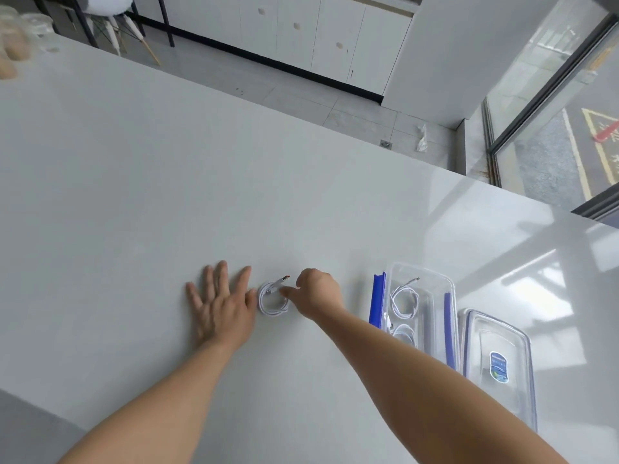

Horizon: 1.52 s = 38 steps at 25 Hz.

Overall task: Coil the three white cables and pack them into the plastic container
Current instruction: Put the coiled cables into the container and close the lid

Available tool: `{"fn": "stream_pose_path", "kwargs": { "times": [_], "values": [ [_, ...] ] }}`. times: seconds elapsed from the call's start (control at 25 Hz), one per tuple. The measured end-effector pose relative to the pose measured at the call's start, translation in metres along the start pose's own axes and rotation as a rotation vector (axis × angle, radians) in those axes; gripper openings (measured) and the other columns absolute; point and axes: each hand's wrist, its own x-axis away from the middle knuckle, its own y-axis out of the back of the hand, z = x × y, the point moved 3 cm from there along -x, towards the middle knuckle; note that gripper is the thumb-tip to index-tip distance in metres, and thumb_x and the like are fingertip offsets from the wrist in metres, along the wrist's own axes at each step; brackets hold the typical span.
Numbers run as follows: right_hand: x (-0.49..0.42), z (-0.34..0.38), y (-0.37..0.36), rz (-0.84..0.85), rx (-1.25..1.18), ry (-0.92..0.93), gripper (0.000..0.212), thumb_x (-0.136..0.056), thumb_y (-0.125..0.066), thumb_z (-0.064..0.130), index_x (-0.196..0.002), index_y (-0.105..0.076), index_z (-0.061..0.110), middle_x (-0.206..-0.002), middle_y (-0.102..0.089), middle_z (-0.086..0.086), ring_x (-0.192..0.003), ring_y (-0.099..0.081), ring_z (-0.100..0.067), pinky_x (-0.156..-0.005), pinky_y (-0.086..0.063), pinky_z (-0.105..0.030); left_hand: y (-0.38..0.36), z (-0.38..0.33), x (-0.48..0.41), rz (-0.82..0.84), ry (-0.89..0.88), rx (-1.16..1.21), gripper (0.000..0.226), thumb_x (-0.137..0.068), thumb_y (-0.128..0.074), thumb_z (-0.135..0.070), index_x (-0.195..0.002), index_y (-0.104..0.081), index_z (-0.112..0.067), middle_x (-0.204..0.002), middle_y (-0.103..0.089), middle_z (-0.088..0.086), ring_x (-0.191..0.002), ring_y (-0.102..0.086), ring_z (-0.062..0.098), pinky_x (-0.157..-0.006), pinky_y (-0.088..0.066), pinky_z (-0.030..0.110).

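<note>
A coiled white cable lies on the white table between my hands, its plug end pointing up and right. My left hand rests flat with fingers spread just left of the coil, thumb touching its edge. My right hand pinches the coil's right side with thumb and forefinger. To the right stands a clear plastic container with blue clips; two coiled white cables lie inside it, the nearer one partly hidden by my right forearm.
The container's clear lid, with a blue label, lies flat right of the container. Jars stand at the table's far left corner. The table's far edge runs diagonally, with floor, white cabinets and a glass door beyond it.
</note>
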Motion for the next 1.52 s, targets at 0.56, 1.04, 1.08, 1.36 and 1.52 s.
{"fn": "stream_pose_path", "kwargs": {
  "times": [0.56, 1.04, 1.08, 1.36, 1.52],
  "values": [
    [0.018, -0.007, 0.005, -0.06, 0.075, 0.063, 0.02, -0.08, -0.062, 0.023, -0.086, -0.067, 0.004, -0.08, -0.073, -0.013, -0.078, -0.069, -0.034, -0.062, -0.056, -0.037, 0.008, -0.003, 0.002, -0.023, 0.034, 0.067, 0.05, -0.094, -0.042, -0.044, -0.144, -0.042, -0.04, -0.161, -0.03, 0.01, -0.151, -0.016, 0.034, -0.119, -0.007, 0.063],
    [0.085, -0.107, 0.119, -0.394, -0.169, -0.175, 0.017, -0.076, -0.066, 0.026, -0.072, -0.069, 0.01, -0.061, -0.072, -0.004, -0.063, -0.07, -0.028, -0.056, -0.053, -0.032, 0.006, -0.002, 0.002, -0.018, 0.034, 0.04, 0.05, -0.095, -0.04, -0.044, -0.145, -0.041, -0.038, -0.16, -0.03, 0.011, -0.15, -0.016, 0.034, -0.117, -0.009, 0.065],
    [0.088, -0.118, 0.126, -0.407, -0.157, -0.205, 0.015, -0.076, -0.066, 0.026, -0.071, -0.069, 0.012, -0.06, -0.072, -0.002, -0.063, -0.07, -0.026, -0.059, -0.055, -0.034, 0.006, -0.002, 0.002, -0.013, 0.033, 0.042, 0.05, -0.095, -0.039, -0.045, -0.145, -0.04, -0.038, -0.161, -0.029, 0.011, -0.15, -0.015, 0.034, -0.116, -0.008, 0.065],
    [0.075, -0.158, 0.126, -0.271, 0.207, -0.251, 0.016, -0.079, -0.069, 0.029, -0.075, -0.067, 0.014, -0.069, -0.069, -0.005, -0.072, -0.063, -0.029, -0.057, -0.045, -0.028, 0.005, -0.001, 0.003, -0.002, 0.029, 0.031, 0.051, -0.096, -0.035, -0.047, -0.147, -0.036, -0.039, -0.162, -0.025, 0.01, -0.151, -0.011, 0.033, -0.117, -0.006, 0.064],
    [0.068, -0.161, 0.108, -0.145, 0.33, -0.231, 0.021, -0.08, -0.066, 0.025, -0.071, -0.059, 0.008, -0.069, -0.063, -0.008, -0.071, -0.06, -0.031, -0.059, -0.04, -0.029, 0.003, 0.0, 0.003, -0.005, 0.026, 0.035, 0.051, -0.096, -0.034, -0.047, -0.146, -0.037, -0.039, -0.161, -0.025, 0.01, -0.151, -0.011, 0.033, -0.116, -0.006, 0.064]
  ]
}}
